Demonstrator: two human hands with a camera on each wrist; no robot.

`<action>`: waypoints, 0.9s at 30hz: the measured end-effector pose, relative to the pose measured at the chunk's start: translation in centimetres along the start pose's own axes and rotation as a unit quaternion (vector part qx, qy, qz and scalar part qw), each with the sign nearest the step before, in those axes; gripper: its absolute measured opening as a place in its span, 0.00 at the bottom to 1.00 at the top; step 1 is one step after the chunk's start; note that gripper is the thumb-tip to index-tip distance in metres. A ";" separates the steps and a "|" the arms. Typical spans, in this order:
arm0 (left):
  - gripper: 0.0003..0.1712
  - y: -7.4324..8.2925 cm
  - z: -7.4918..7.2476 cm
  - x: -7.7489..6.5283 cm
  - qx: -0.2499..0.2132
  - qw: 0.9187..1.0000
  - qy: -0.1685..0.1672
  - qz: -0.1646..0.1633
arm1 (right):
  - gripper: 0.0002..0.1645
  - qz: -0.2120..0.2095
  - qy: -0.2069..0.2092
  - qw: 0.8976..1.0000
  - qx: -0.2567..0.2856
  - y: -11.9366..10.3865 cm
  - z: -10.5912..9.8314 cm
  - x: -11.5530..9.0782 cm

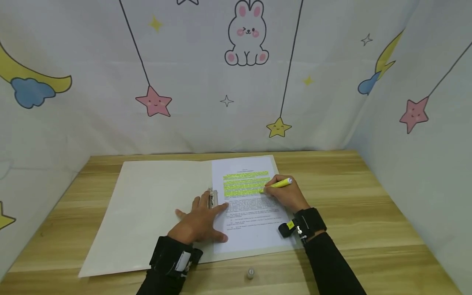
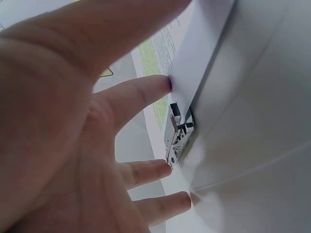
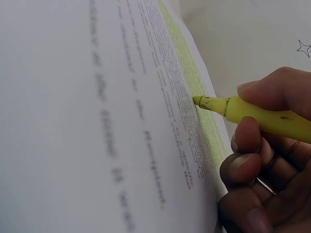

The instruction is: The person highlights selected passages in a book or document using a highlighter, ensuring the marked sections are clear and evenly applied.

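My right hand (image 1: pixel 289 194) pinches a yellow highlighter (image 1: pixel 281 183), its chisel tip down at the printed page (image 1: pixel 254 237). In the right wrist view the highlighter (image 3: pixel 272 119) lies between thumb and fingertips, tip at the edge of the yellow-marked lines. The upper paragraphs of the page are marked yellow; the lower lines are plain. My left hand (image 1: pixel 199 223) rests with spread fingers across the open white folder (image 1: pixel 147 205) and the page's left edge. Beside its fingers is the folder's metal clip (image 2: pixel 177 133), which holds the page's left edge.
A small grey cap-like piece (image 1: pixel 250 273) stands on the wooden table (image 1: pixel 368 213) near the front, below the folder. Behind the table hangs a white curtain (image 1: pixel 199 135) with printed stars and a rabbit. Both wrists wear black straps with cameras.
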State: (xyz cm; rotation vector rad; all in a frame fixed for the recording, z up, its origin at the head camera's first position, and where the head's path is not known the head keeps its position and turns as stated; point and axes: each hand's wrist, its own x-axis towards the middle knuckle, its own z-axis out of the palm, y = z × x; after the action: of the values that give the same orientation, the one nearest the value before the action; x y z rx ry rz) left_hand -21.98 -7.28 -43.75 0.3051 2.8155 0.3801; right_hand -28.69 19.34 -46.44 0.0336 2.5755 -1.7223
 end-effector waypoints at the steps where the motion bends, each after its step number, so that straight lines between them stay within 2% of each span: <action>1: 0.53 0.0 0.0 0.0 0.001 1.000 0.000 0.001 | 0.04 0.000 0.000 1.000 -0.001 0.1 0.0 0.0; 13: 0.53 0.0 -0.3 -0.1 0.000 1.000 -0.002 0.007 | 0.04 -0.016 -0.002 1.000 0.006 0.2 -0.1 0.1; 27: 0.53 0.2 -0.4 -0.2 -0.001 1.000 -0.006 0.001 | 0.06 -0.007 0.003 1.000 0.006 0.0 -0.3 0.0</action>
State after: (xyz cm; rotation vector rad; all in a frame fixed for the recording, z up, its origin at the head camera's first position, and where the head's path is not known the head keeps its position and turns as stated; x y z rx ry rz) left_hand -21.91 -7.20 -43.25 0.3081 2.8039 0.3811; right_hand -28.72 19.62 -46.31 0.0227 2.5749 -1.7461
